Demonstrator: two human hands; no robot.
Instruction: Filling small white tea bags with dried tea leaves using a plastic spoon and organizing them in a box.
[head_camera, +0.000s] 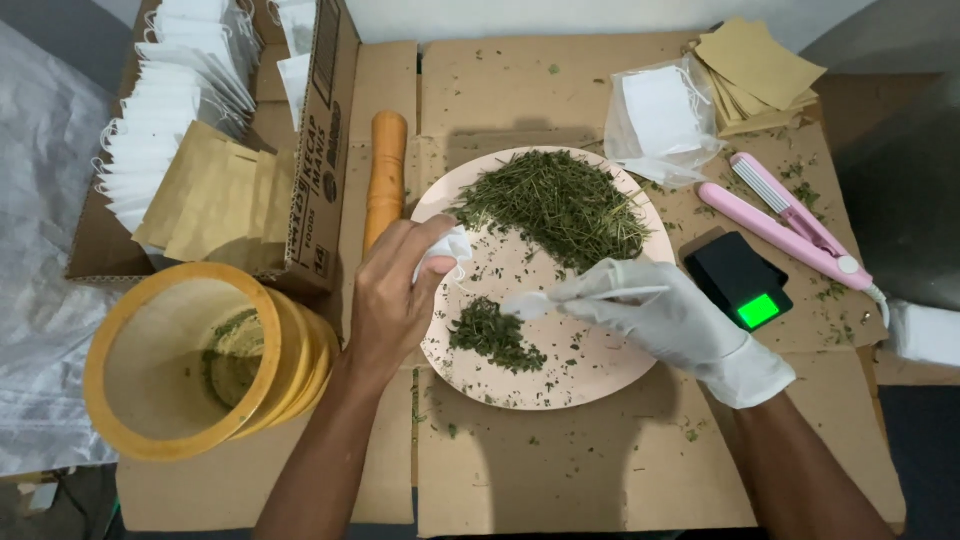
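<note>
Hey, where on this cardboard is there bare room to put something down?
Most open: the cardboard below the pink plate, between the two forearms, and the strip above the plate, though herb crumbs litter both. Crowded: the right side, with the black scale, pink sealer and paper squares; the left, with the yellow mortar and box of bags.

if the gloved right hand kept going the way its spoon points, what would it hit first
Most likely the small heap of dried herbs on the pink plate. The right hand aims its white spoon leftward, tip at the heap's upper edge; beyond lies the left hand holding a small white bag.
</note>
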